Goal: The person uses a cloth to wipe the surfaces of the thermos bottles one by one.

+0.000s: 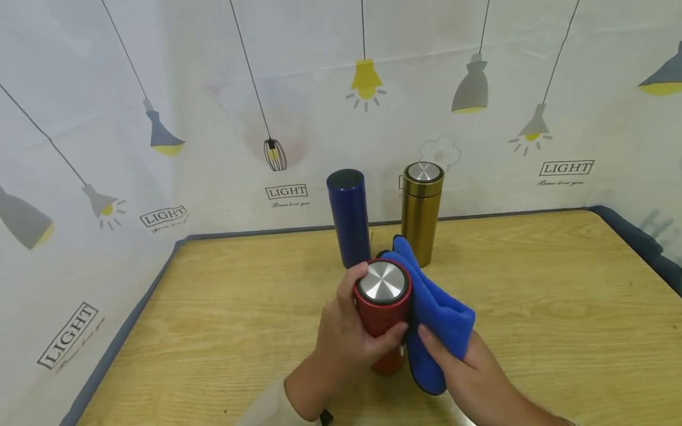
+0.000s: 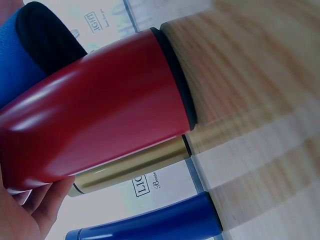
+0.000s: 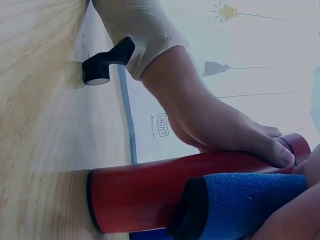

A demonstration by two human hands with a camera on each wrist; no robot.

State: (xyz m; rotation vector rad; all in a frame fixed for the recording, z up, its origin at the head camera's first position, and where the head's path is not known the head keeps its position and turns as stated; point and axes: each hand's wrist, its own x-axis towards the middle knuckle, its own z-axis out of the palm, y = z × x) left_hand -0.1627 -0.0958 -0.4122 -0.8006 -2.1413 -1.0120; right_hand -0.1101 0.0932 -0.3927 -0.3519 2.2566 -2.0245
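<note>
A red thermos flask [image 1: 377, 319] with a brushed-metal lid top [image 1: 382, 282] stands near the middle of the table, its dark base right at the wood in the right wrist view. My left hand [image 1: 341, 334] grips it around the upper body, just below the lid, with the thumb across the near side. A folded blue cloth [image 1: 444, 319] with dark edging is held in my right hand [image 1: 471, 373], thumb on top. That cloth lies along the flask's right side. Part of the right hand is hidden behind the cloth.
Behind the red flask stand a dark blue flask [image 1: 348, 219] and, to its right, a gold flask [image 1: 421, 222] with a metal-topped lid. The wooden table [image 1: 256, 296] meets a white wall covering [image 1: 319, 118] printed with lamps at the back and left.
</note>
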